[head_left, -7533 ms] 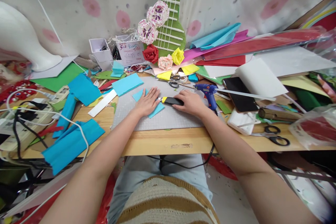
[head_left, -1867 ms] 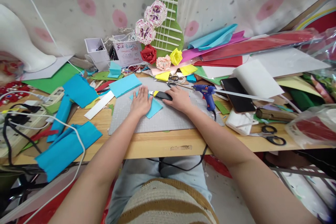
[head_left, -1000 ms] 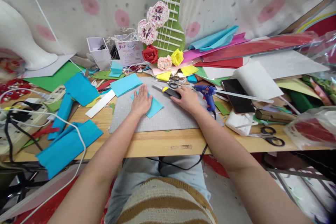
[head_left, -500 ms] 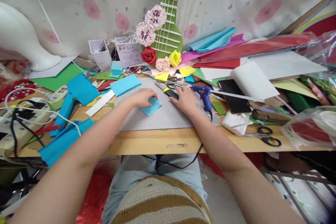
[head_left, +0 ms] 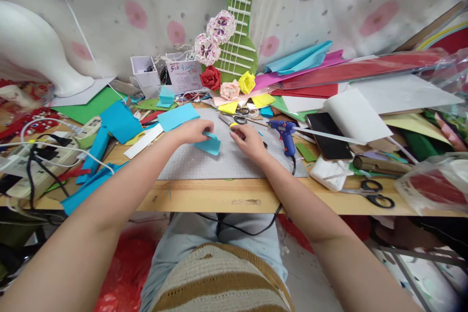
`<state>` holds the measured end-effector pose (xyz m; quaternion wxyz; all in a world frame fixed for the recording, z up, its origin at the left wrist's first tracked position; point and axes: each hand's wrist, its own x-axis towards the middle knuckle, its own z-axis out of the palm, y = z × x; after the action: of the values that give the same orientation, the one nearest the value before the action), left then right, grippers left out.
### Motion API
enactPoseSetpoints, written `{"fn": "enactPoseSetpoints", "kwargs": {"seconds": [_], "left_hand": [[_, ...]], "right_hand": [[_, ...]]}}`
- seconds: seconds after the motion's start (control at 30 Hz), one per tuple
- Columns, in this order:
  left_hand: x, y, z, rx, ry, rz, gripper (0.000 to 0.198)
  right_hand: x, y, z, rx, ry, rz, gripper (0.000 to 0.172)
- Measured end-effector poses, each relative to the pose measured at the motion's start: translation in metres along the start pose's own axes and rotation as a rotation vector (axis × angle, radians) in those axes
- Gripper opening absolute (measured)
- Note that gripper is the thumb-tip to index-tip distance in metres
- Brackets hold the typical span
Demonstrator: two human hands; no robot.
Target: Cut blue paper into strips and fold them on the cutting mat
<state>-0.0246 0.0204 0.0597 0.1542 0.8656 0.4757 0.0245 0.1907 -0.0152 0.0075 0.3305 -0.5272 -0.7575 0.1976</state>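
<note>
In my left hand (head_left: 199, 131), a folded piece of light blue paper (head_left: 207, 146) is pinched by its upper edge and tilted up off the grey cutting mat (head_left: 190, 163). My right hand (head_left: 250, 141) curls over a utility knife with a yellow and black handle; the yellow part (head_left: 233, 125) shows past my fingers, and the rest of its handle is mostly under my palm. Just behind that hand lie black-handled scissors (head_left: 240, 119). To its right is a blue glue gun (head_left: 285, 134) with a white glue stick in it.
A larger blue sheet (head_left: 179, 117) and a white strip (head_left: 144, 140) lie left of the mat. At the back, paper flowers (head_left: 210, 78) lean on a green guitar shape (head_left: 237, 53). Right of the glue gun are a phone (head_left: 329, 135) and more scissors (head_left: 371, 192). Power strips (head_left: 40, 163) crowd the left.
My left hand has lifted the small blue paper from lying on the mat to a tilted position. The fingers of my right hand have moved from resting spread by the knife to curling over it.
</note>
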Motion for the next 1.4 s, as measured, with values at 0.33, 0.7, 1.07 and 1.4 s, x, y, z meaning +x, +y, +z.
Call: {"fn": "enactPoseSetpoints", "kwargs": {"seconds": [0.33, 0.7, 1.07, 1.4], "left_hand": [[-0.011, 0.004, 0.02, -1.127, 0.42, -0.522, 0.036], [-0.007, -0.005, 0.061, -0.936, 0.551, -0.72, 0.043], [-0.043, -0.001, 0.041, -0.207, 0.169, 0.09, 0.048], [-0.057, -0.002, 0.031, -0.059, 0.006, 0.191, 0.021]], "right_hand": [[-0.006, -0.017, 0.005, 0.985, -0.393, 0.271, 0.045], [-0.007, -0.017, 0.017, 0.61, -0.323, 0.355, 0.062], [0.004, -0.016, 0.014, -0.048, -0.239, 0.013, 0.048], [0.001, 0.019, -0.018, -0.471, -0.072, -0.023, 0.036]]}}
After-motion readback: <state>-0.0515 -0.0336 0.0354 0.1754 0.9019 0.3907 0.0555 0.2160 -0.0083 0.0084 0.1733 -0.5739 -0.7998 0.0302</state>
